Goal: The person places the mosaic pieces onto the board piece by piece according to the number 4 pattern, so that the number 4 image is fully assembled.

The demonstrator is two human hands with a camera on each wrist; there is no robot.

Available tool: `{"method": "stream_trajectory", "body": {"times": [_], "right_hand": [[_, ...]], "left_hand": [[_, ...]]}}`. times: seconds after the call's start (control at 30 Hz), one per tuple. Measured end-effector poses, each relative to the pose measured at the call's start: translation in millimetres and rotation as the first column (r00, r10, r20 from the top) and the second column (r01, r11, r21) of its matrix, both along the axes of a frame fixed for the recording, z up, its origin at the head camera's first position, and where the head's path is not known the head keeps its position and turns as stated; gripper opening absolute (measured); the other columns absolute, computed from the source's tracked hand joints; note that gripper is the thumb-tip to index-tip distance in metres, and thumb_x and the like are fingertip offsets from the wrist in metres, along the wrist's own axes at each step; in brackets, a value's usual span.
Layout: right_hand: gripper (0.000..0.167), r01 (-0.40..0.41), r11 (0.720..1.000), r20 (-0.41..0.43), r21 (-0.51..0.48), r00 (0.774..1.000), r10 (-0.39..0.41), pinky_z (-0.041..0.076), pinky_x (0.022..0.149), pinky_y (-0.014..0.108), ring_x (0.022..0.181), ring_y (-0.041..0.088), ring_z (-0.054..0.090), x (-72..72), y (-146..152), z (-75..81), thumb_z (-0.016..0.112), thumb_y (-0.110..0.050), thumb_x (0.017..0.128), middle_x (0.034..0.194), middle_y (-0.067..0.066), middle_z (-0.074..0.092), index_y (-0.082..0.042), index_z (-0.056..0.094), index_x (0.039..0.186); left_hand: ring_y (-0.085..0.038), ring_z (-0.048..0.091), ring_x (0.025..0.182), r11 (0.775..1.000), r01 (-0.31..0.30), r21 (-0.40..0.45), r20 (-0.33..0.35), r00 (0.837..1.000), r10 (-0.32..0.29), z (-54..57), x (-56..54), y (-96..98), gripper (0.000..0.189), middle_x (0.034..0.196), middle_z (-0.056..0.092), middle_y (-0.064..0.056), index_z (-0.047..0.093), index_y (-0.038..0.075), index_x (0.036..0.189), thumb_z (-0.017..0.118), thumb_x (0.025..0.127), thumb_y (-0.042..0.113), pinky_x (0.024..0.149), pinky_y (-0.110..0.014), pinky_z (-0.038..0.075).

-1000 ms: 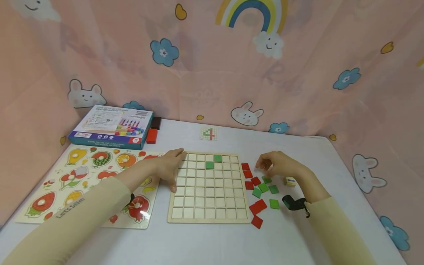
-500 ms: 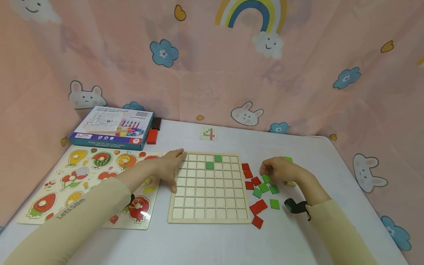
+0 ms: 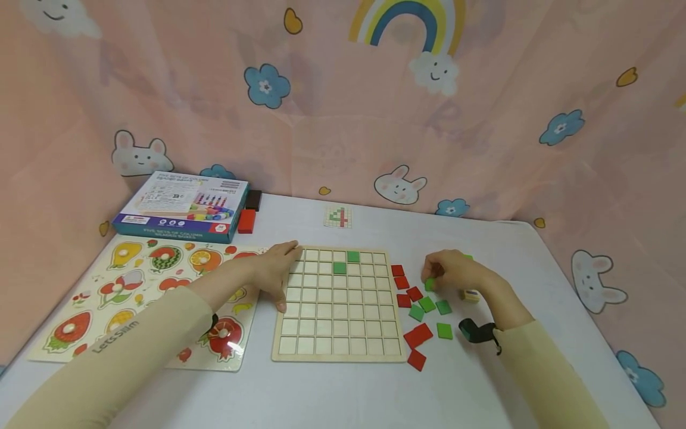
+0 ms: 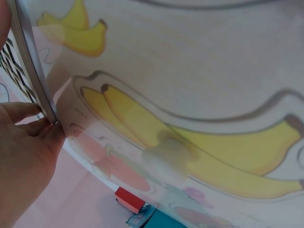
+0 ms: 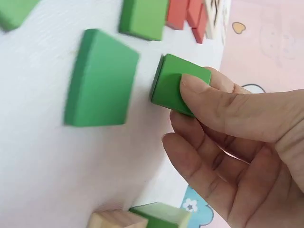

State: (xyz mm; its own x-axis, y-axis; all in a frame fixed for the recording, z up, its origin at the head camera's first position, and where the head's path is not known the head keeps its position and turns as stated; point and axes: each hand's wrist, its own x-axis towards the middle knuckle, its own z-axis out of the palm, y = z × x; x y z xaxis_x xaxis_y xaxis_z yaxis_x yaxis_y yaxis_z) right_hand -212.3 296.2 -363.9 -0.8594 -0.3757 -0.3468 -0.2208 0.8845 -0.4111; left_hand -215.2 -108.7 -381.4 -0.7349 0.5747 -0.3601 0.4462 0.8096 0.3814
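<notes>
A wooden grid board (image 3: 337,310) lies mid-table, with one green tile (image 3: 353,256) and another green tile (image 3: 340,268) set in its upper cells. My left hand (image 3: 276,271) rests along the board's left edge, thumb and fingers spread. To the right of the board, my right hand (image 3: 452,269) pinches a green square tile (image 5: 173,85) between thumb and fingers, as the right wrist view shows. Around it lie loose green tiles (image 3: 427,304) and red tiles (image 3: 403,282). A small card (image 3: 338,217) with a green and red figure 4 lies behind the board.
A fruit puzzle board (image 3: 161,310) lies at the left, partly under my left arm. Behind it sits a flat box (image 3: 179,205), with a red block (image 3: 246,221) and a dark block (image 3: 253,201) beside it. A small wooden block (image 3: 470,295) is near my right wrist.
My right hand has moved slightly right to the green tiles and now pinches one of them. The left hand stays on the board's edge.
</notes>
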Motion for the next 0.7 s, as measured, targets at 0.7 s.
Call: {"method": "stream_trajectory", "body": {"times": [0.7], "right_hand": [[0.012, -0.087, 0.936, -0.186, -0.341, 0.982, 0.024, 0.053, 0.074, 0.026, 0.081, 0.016, 0.059, -5.4, -95.5, -6.1, 0.070, -0.011, 0.091, 0.095, 0.006, 0.068, -0.013, 0.070, 0.102]], "left_hand": [[-0.045, 0.009, 0.153, 1.000, -0.020, -0.013, 0.031, 0.999, 0.021, 0.9, -1.2, 1.7, 0.132, 0.165, 0.006, -0.026, 0.012, -0.003, 0.157, 0.094, 0.061, 0.036, 0.126, -0.056, 0.018]]}}
